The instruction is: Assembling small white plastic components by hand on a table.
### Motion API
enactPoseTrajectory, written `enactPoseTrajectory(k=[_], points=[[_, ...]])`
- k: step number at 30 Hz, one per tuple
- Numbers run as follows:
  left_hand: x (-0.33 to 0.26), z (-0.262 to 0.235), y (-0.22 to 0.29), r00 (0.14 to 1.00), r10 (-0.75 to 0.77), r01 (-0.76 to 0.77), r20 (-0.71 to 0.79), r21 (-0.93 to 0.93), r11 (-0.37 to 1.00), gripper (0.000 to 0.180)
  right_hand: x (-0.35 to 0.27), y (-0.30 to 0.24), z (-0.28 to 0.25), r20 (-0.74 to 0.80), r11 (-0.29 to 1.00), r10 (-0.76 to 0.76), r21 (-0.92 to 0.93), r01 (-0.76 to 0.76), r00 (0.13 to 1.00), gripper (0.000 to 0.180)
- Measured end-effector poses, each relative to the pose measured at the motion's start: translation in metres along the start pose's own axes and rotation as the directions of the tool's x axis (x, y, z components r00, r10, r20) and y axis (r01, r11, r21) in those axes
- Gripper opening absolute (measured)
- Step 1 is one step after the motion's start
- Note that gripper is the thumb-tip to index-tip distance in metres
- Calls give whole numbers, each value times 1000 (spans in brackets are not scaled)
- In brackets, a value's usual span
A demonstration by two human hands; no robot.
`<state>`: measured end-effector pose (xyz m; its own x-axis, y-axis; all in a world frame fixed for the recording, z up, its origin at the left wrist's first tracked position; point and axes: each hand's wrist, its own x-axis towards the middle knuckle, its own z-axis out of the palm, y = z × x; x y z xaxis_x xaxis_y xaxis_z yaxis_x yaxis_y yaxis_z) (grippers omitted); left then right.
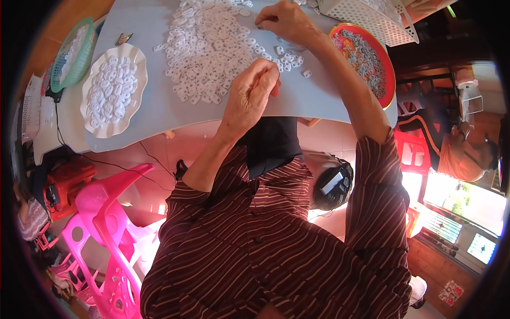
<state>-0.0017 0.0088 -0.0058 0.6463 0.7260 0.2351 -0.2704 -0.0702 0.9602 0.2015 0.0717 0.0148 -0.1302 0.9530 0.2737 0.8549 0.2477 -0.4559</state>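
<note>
Small white pieces point(212, 64) lie in a broad heap on the grey-blue counter point(154, 101), with a few strays point(289, 61) along its right side. The left hand point(249, 95) is at the heap's near right edge, fingers folded inward; how fully its grip closes, and on what, cannot be told. The right hand point(289, 22) reaches beyond it, fingers bent toward the thumb just beside the heap; whether this grip pinches a piece is likewise unclear, the fingertips being small and shaded.

Handling: the pieces appear to be moulded plastic, probably light, stiff, somewhat slippery and hardly fragile; opposite outer edges offer the best hold for thumb and forefinger.

Materials and shapes: the pieces are smooth, rounded oblongs, many showing dark openings. Larger-looking white ovals point(111, 87) fill a glossy cream plate point(142, 80) with a scalloped rim. A round red basin point(391, 80) holds fine, greyish, metallic-looking parts point(366, 64). The white basket point(366, 24) has perforated walls; the green basket point(79, 66) is rounded.
</note>
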Motion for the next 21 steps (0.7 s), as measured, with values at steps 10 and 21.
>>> enactPoseTrajectory(k=[10,21], points=[[14,1,3,989,-25,17,-146,-56,998,22,-70,-69,-24,26,787,220,586,-193,975,18],[15,8,-1,993,25,-20,-112,49,999,22,-93,-64,-24,-5,775,253,600,-199,967,15]])
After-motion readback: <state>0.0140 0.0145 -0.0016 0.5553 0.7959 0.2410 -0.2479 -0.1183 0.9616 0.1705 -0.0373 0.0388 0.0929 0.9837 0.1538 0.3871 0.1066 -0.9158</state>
